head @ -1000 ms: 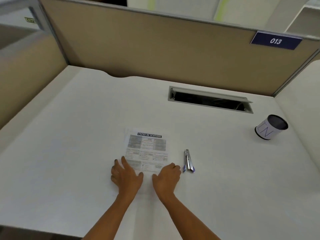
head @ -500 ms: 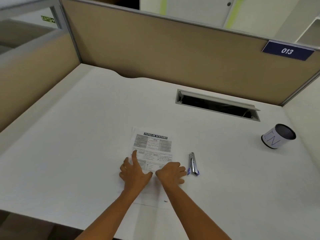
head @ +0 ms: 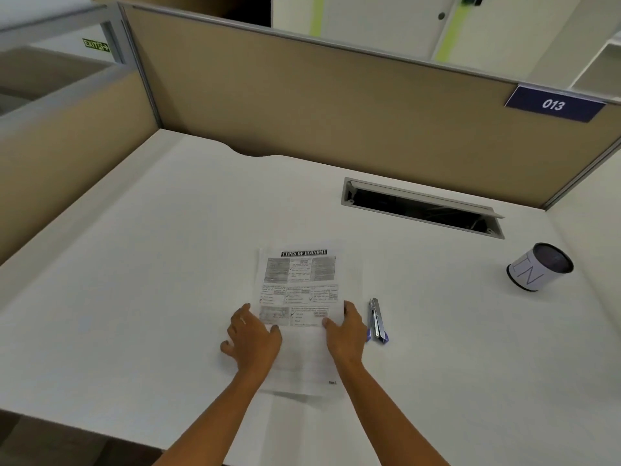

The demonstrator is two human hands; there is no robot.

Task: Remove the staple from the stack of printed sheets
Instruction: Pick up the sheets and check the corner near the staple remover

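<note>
Both have spread to the side edges of the sheets (head: 299, 297): left grip (head: 252, 334) and right grip (head: 347, 331) rest flat, fingers relaxed, holding nothing. The sheets lie on the near bench (head: 161, 270), with the tool (head: 377, 319) just right. Prising bare-fingered could tear the paper.

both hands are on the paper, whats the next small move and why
Probably move the right hand sideways to pick up the slim metal tool lying just right of it, while the left hand holds the stack of sheets flat. Both hands rest open at its edges, holding nothing.
</note>
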